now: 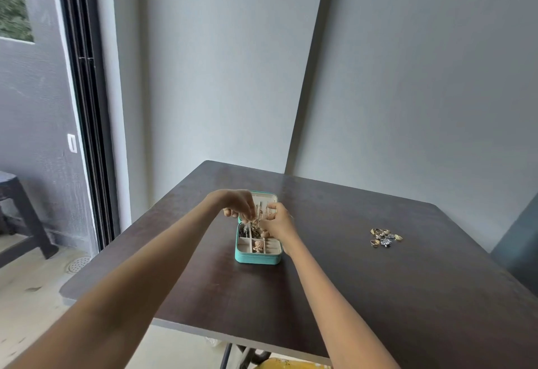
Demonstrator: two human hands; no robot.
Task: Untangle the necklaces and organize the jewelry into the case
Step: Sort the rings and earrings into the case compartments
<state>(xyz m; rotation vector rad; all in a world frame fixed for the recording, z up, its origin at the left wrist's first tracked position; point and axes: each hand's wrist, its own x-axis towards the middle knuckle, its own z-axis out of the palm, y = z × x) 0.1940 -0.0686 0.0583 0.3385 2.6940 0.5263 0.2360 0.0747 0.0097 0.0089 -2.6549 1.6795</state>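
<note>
Over the open teal case [258, 258], both hands work a clump of gold necklaces [258, 215]: the left hand [239, 203], at 10 o'clock of the tray, pinches chain, and the right hand [280, 222], at 2 o'clock, seems to grip it too, though its fingertips are hard to read. Untangling is in hand; next, tease strands apart gently. Loose rings [385, 237] wait at 3 o'clock on the table [378, 296].

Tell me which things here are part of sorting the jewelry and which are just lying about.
Part of the job: teal jewelry case, open; gold chains pinched by left hand and right hand; loose rings and earrings on table.

Lying about: dark stool, floor drain.
</note>
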